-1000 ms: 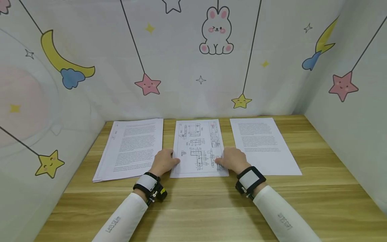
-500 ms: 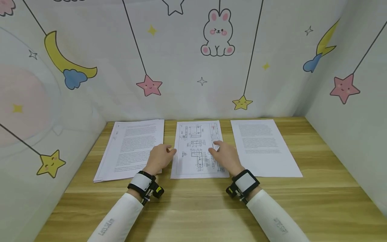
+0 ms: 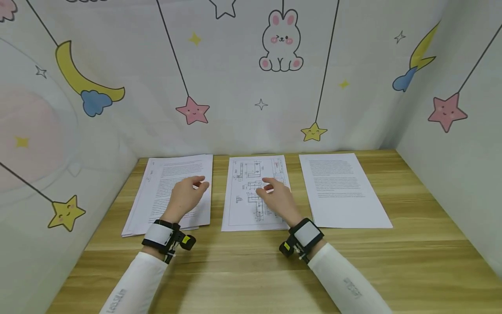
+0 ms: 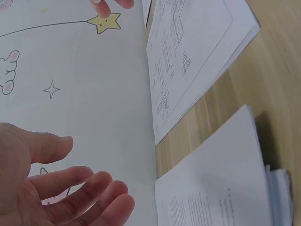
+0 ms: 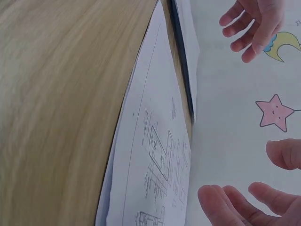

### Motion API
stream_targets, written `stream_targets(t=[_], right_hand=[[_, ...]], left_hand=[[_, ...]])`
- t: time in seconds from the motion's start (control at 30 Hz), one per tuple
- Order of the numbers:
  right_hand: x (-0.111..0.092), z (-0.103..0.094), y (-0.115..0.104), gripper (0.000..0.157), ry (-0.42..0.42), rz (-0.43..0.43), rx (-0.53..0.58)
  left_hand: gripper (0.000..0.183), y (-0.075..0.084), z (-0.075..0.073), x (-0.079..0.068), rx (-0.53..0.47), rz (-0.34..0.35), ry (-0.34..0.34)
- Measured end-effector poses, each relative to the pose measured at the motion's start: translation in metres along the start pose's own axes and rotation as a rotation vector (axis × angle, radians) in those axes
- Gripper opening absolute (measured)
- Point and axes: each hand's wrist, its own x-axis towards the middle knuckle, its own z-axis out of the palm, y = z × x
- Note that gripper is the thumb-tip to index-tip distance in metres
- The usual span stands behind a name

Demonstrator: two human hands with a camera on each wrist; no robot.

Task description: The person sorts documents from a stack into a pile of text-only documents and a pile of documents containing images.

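Observation:
My left hand (image 3: pixel 183 198) hovers over the left stack of printed text pages (image 3: pixel 143 213), its fingers loosely bent and nothing in them. Over the middle stack, topped by a technical drawing (image 3: pixel 239 216), my right hand (image 3: pixel 279 201) hangs with thumb and forefinger apart, also holding nothing. In the left wrist view, a gap shows between the left thumb and fingers (image 4: pixel 99 186), and the text stack (image 4: pixel 221 169) has uneven layers at its edge. The right wrist view shows the drawing (image 5: pixel 146 146) on top of further sheets, with the right fingers (image 5: pixel 221 207) off to its side.
A third sheet of printed text (image 3: pixel 349 211) lies at the right on the wooden table (image 3: pixel 243 270). A white cloth with cartoon figures (image 3: pixel 235 78) stands behind the table and along both sides. Each wrist carries a strapped camera.
Both hands have lifted away from the sides of the drawing. The left hand has moved left over the text stack; the right hand has shifted left and up over the drawing. The papers stay in place.

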Motion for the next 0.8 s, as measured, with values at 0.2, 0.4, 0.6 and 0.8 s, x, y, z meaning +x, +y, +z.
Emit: stream_targets(t=[0.2,0.4,0.6,0.8], right_hand=[[0.001,0.011,-0.004,0.065,-0.048,0.005,0.13],[0.007,0.027,-0.004,0.069,-0.138,0.042,0.205],[0.006,0.04,-0.008,0.071,-0.2,0.057,0.245],[0.004,0.05,-0.013,0.072,-0.256,0.054,0.29]], left_hand=[[0.046,-0.012,-0.007,-0.001,0.03,-0.014,0.012],[0.048,-0.023,-0.009,-0.005,0.068,-0.038,0.006],[0.051,-0.04,-0.011,-0.003,0.077,-0.093,-0.019],[0.056,-0.052,-0.01,-0.002,0.055,-0.173,-0.077]])
